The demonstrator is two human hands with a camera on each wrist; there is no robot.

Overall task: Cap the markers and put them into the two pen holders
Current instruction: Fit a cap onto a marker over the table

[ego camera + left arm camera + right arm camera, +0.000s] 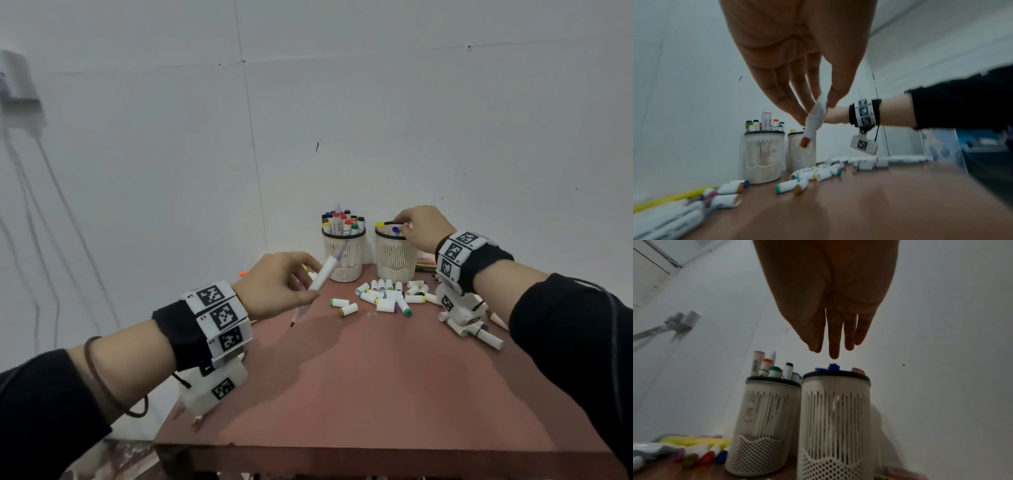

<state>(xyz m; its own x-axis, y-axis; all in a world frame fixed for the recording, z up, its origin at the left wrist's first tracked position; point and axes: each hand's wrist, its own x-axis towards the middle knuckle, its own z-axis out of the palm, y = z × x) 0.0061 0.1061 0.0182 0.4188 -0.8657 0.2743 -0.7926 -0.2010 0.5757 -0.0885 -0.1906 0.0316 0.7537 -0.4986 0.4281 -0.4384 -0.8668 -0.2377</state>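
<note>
Left hand (274, 284) fingertips pinching 1 uncapped marker (320, 278) tilted above the table (376, 394), right hand (423, 226) fingers straight, released, over the right pen holder (394, 257), left pen holder (342, 255) full beside it, loose caps (387, 296) near both holders

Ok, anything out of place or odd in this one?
Nothing damaged or spilled. The left holder is crammed with markers while the right holder holds only a few. Loose caps lie scattered before the holders. The left hand holds a marker with its tip still bare.
</note>
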